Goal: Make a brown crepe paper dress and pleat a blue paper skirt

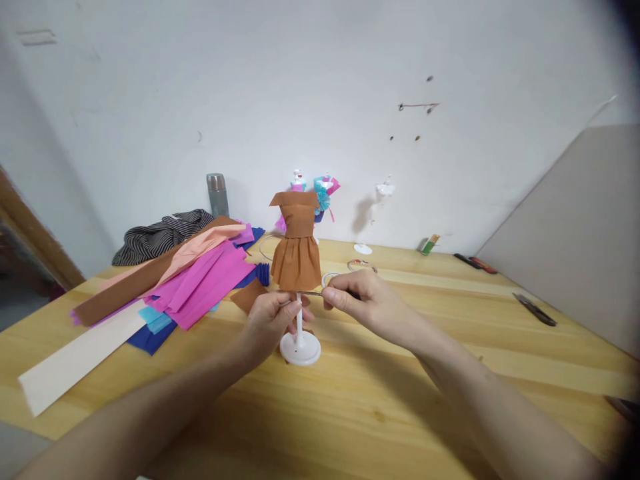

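A small dress-form mannequin wears a brown crepe-paper dress (299, 257) with a pleated skirt and a folded band across its top. Its white stand (301, 348) rests upright on the table, on a round base. Just under the hem, my left hand (273, 319) is closed around the stand's pole, some fingers passing behind it. My right hand (367, 300), to the right of the hem, pinches a thin metal tool (314, 294) with a dark handle. The tool's tip points left along the hem; its exact kind is hard to make out.
Crepe-paper strips (200, 287) in several colours pile up at left beside a striped cloth (160, 237). A thermos (217, 195) stands behind. Decorated mannequins (325, 193) and a bare one (385, 192) are near the wall. Scissors (535, 310) and a green glue stick (430, 245) lie right.
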A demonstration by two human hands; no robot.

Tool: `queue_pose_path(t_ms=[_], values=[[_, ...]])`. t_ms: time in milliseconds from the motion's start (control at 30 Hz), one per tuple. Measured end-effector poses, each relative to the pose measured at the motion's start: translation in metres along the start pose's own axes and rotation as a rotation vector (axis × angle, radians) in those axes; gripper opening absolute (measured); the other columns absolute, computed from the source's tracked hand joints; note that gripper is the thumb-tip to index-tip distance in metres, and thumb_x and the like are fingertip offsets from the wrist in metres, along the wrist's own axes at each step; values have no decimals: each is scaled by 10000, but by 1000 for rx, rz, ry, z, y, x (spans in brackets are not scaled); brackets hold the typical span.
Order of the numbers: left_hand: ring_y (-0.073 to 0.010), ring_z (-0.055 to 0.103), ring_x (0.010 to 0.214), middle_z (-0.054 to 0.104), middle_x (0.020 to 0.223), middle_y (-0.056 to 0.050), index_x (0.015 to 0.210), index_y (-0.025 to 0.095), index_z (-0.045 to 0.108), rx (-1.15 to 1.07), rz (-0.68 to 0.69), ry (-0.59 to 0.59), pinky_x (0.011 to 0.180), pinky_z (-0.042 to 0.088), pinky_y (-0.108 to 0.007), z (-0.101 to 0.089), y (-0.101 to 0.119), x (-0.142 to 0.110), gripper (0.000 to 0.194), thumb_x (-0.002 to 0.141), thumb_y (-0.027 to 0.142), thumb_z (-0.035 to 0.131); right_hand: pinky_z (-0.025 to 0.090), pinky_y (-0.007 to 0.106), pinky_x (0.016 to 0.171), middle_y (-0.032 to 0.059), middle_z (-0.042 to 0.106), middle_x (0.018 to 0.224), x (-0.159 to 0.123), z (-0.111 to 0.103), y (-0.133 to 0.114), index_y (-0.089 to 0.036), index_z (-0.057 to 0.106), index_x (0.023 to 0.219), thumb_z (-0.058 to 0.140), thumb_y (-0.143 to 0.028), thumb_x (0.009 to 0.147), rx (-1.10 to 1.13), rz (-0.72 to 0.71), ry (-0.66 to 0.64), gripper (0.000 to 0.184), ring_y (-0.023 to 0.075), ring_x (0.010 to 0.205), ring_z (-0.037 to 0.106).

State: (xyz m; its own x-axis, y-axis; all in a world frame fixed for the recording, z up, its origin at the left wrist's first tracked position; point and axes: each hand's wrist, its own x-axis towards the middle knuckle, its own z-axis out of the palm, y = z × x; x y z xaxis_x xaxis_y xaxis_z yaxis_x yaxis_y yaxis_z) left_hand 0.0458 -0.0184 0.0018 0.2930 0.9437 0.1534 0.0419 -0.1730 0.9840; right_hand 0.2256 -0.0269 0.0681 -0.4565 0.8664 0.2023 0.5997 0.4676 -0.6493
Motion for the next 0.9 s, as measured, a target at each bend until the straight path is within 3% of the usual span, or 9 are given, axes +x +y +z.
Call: queue_pose_path(t_ms=[900], values=[[-81, 505, 448, 687, 699, -62, 737, 125, 621, 18, 7, 0, 489, 420, -217, 0, 1, -1, 260, 765, 364, 523, 182, 257, 463, -51, 284, 508, 0, -1, 1, -149, 535, 584, 418, -404, 854, 11, -21, 4, 389, 80, 478, 240]])
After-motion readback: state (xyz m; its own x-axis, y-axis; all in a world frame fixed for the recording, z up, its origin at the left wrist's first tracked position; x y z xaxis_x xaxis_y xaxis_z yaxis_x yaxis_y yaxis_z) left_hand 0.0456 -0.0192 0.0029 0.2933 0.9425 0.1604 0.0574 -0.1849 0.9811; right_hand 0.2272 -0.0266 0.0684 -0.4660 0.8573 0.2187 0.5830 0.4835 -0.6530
